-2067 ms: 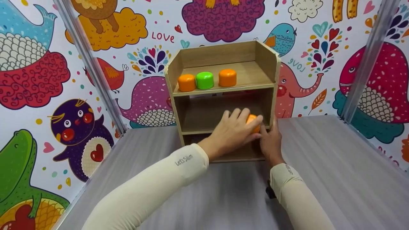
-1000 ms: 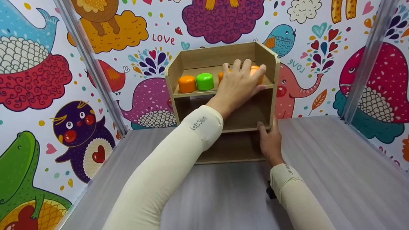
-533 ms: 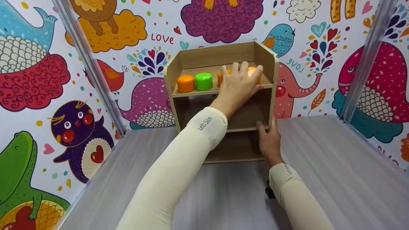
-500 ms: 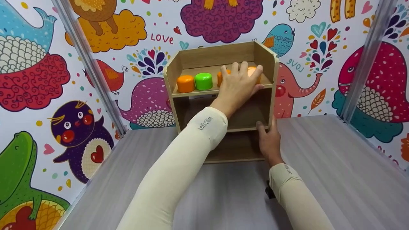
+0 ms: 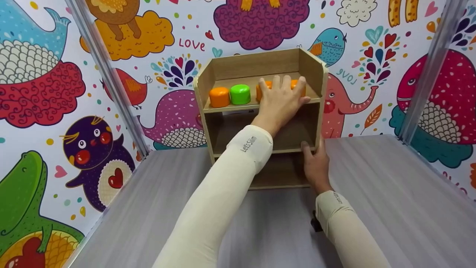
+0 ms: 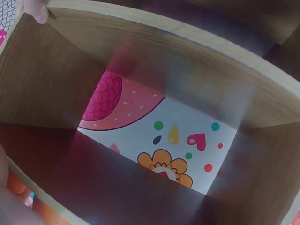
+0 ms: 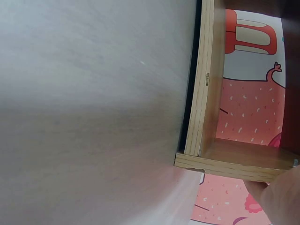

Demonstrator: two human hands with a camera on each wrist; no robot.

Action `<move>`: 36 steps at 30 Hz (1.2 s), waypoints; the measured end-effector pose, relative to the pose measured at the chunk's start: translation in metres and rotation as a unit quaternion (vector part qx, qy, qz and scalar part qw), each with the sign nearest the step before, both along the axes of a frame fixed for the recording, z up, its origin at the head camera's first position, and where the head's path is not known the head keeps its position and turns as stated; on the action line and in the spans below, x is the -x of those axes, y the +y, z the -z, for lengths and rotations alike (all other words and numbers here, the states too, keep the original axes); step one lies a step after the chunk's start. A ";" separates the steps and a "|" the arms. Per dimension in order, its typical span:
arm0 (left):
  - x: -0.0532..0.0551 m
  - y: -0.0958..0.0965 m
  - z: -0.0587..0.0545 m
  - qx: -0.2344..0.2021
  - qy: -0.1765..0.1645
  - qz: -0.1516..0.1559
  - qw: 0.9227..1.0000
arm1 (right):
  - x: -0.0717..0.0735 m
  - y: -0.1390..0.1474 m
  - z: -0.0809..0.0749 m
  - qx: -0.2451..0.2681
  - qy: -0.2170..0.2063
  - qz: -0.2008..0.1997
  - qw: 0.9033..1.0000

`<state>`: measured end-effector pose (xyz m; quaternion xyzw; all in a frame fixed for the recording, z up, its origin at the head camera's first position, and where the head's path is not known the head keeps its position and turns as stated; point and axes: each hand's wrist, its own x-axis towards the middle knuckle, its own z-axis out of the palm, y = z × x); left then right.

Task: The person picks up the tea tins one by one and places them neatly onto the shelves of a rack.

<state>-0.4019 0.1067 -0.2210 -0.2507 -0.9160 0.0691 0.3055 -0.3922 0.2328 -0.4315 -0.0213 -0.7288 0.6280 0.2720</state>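
Observation:
My left hand (image 5: 280, 102) reaches over the top board of a small wooden shelf (image 5: 256, 64). Its thumb and index finger lie around an orange cylinder with a rounded top (image 5: 303, 91), near the right panel; the fingers partly cover it. The other fingers overlap a second orange cylinder (image 5: 259, 93). In the left wrist view this hand (image 6: 16, 208) shows only at the lower left corner, beside orange pieces. My right hand (image 5: 316, 165) grips the shelf's right side panel (image 7: 229, 165) lower down, thumb on the inner side.
Left on the top board stand another orange cylinder (image 5: 219, 97) and a green one (image 5: 240, 95), side by side. Below are a middle compartment (image 5: 238, 128) and a bottom one (image 5: 282, 167). The shelf stands on a grey table (image 5: 167, 193), with a printed wall (image 5: 256, 26) behind.
My left hand has lifted the orange cylinder from in front of the middle compartment to the top board's right end. During the last second it shifts only slightly. My right hand keeps its place.

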 end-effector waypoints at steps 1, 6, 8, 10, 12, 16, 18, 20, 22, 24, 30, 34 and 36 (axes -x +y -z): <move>0.000 0.000 0.000 0.001 0.000 0.000 1.000 | 0.000 0.000 0.000 0.001 -0.002 -0.001 1.000; 0.000 0.001 0.000 0.009 0.005 0.001 1.000 | 0.000 0.000 0.000 0.004 -0.005 -0.001 1.000; 0.000 0.001 0.000 0.011 0.007 0.000 1.000 | 0.000 0.000 0.000 0.001 -0.001 0.003 1.000; 0.000 0.000 0.000 0.013 0.009 -0.003 1.000 | 0.000 0.000 0.000 -0.003 0.003 0.007 1.000; 0.000 0.000 -0.001 0.014 0.009 -0.005 1.000 | 0.000 0.000 -0.001 -0.004 0.005 0.010 1.000; -0.001 0.000 -0.002 0.012 0.003 -0.006 1.000 | 0.000 0.000 -0.001 -0.005 0.004 0.009 1.000; -0.001 -0.001 -0.002 0.011 0.000 -0.006 1.000 | 0.000 0.000 -0.001 -0.004 0.004 0.009 1.000; -0.001 -0.001 -0.002 0.010 -0.002 -0.005 1.000 | 0.000 0.000 -0.002 -0.005 0.003 0.009 1.000; -0.001 -0.001 -0.002 0.009 -0.001 -0.006 1.000 | 0.000 0.000 -0.003 -0.004 0.004 0.009 1.000; -0.001 -0.002 -0.002 0.009 0.000 -0.005 1.000 | 0.000 -0.001 -0.003 -0.003 0.004 0.009 1.000; -0.002 -0.002 -0.003 0.012 -0.001 -0.009 1.000 | -0.001 0.000 -0.003 0.000 0.004 0.003 1.000; -0.002 0.000 -0.002 0.012 -0.003 -0.009 1.000 | 0.000 0.001 -0.001 0.000 0.006 0.004 1.000; -0.002 0.000 0.000 0.014 -0.005 -0.010 1.000 | 0.000 0.001 0.000 0.003 0.003 0.001 1.000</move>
